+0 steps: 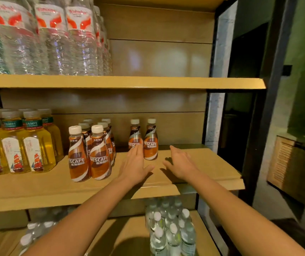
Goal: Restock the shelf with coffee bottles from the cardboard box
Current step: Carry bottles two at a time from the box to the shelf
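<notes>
Coffee bottles (100, 157): a cluster stands upright on the middle shelf (212, 163), white caps, brown-and-orange labels, in two rows running toward the back wall.
Second pair (150, 143): two more coffee bottles stand side by side to the right of the cluster and apart from it, further back on the same shelf.
My left hand (135, 163): open, fingers straight and together, fingertips at the foot of the pair's left bottle; I cannot tell whether they touch it.
My right hand (180, 163): open, fingers stretched, holding nothing, over the board just right of the pair and clear of it.
Tea bottles (18, 145): yellow, left of the cluster.
Large water bottles (55, 34): shelf above, left side.
Small water bottles (170, 230): shelf below, under my arms.
</notes>
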Tool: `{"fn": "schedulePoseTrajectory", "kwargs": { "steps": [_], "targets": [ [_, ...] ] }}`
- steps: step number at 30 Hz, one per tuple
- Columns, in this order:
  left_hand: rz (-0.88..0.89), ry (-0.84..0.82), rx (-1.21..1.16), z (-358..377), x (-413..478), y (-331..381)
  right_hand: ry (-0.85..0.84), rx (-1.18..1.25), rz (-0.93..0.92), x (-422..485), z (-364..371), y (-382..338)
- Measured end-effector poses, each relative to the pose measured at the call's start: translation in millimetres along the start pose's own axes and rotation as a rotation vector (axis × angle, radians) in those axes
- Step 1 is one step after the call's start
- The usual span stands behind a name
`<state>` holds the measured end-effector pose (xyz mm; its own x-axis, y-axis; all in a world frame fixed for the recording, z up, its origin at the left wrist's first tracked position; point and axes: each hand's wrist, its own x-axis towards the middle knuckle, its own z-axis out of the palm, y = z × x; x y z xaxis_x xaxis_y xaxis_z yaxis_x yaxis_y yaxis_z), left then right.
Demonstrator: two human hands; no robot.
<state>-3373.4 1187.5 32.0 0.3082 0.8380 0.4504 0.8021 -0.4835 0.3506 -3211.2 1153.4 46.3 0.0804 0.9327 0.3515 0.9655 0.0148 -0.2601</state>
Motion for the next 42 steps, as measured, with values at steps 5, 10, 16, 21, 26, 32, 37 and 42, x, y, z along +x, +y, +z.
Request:
{"fn": "schedulePoseTrajectory", "kwargs": {
  "steps": [5,10,16,21,26,32,37,42],
  "targets": [
    [0.226,-0.129,0.068,5,-33,71,-0.012,-0.101,0.099,-64,-30,34],
    [0.496,-0.285,0.03,39,-79,166,0.037,-0.251,0.311,-171,-76,96],
    [0.781,-0.433,-0.148,71,-160,297,0.021,-0.353,0.696,-324,-140,158],
    [0.977,-0.534,-0.263,86,-226,408,0.028,-0.395,0.906,-441,-194,200],
    [1.088,-0.688,-0.32,120,-290,523,0.018,-0.46,1.076,-556,-242,260],
    [1.155,-0.724,-0.354,158,-361,675,-0.018,-0.554,1.208,-677,-301,354],
    [1.247,-0.713,-0.306,186,-396,792,-0.054,-0.575,1.241,-745,-353,433],
    [1.267,-0.698,-0.306,230,-402,885,-0.081,-0.569,1.254,-775,-387,516]
  ]
}}
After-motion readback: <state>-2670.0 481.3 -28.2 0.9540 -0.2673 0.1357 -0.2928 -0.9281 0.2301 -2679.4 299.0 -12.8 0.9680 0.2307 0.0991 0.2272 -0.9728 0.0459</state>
